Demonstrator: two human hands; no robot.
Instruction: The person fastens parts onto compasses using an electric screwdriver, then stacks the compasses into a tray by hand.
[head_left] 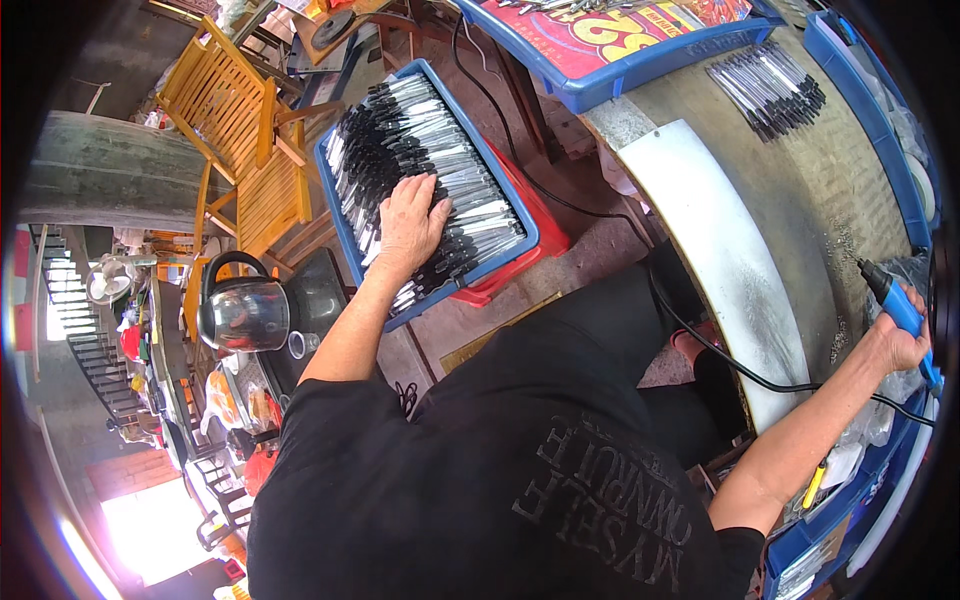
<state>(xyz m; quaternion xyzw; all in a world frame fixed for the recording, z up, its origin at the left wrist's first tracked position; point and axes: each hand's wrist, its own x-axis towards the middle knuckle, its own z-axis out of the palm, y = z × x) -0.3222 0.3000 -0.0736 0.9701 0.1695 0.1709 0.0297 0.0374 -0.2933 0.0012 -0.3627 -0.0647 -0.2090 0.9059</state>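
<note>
Two hands are at work, far apart. The left hand (412, 225) lies palm down, fingers spread, on the rows of black-and-silver pens (440, 160) that fill a blue tray (335, 190); its grip is apart, flat on the pens and closed round none of them. The tray sits tilted on a red crate (525, 255), to the person's left and well clear of the counter (800, 190). The right hand (900, 345) is at the far right edge of the view, its grip clamped round the blue handle of a corded hand tool (895, 300), dark tip pointing up and away from the wrist. The tool's black cable (700, 340) runs from the hand down across the pale curved front of the counter and on toward the tray side. A small loose batch of the same pens (770, 90) lies on the counter top, well apart from the right hand. A second blue tray (620, 70) with a red and yellow printed sheet in it rests at the counter's far end. The person wears a black shirt with grey lettering. To the left of the pen tray stand yellow wooden folding chairs (235, 130) and, nearer, a dark kettle (240, 310) on a cluttered low surface. A yellow-handled item (815, 485) lies under the right forearm; its kind cannot be told.
</note>
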